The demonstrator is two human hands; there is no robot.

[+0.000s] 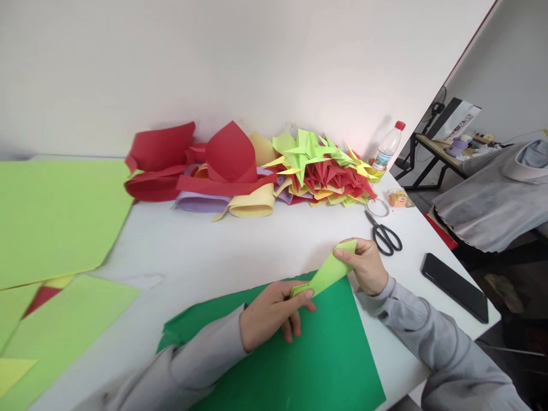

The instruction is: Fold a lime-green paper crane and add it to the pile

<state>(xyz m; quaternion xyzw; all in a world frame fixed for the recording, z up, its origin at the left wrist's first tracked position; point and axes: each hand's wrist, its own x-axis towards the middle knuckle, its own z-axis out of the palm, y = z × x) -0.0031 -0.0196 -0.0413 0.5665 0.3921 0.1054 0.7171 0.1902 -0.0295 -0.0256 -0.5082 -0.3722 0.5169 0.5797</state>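
A folded light-green paper piece (326, 274) is held between both hands above a dark green sheet (317, 365) on the white table (240, 245). My left hand (274, 314) pinches its lower end with thumb and fingers closed. My right hand (366, 265) grips its upper end, fingers curled around it. Both arms wear grey sleeves.
A heap of folded paper shapes (325, 168) and curled red, yellow and lilac sheets (222, 171) lies along the wall. Large light-green sheets (55, 211) cover the left. Black scissors (384, 234), a tape ring, a plastic bottle (387, 147) and a black phone (454, 287) lie at the right.
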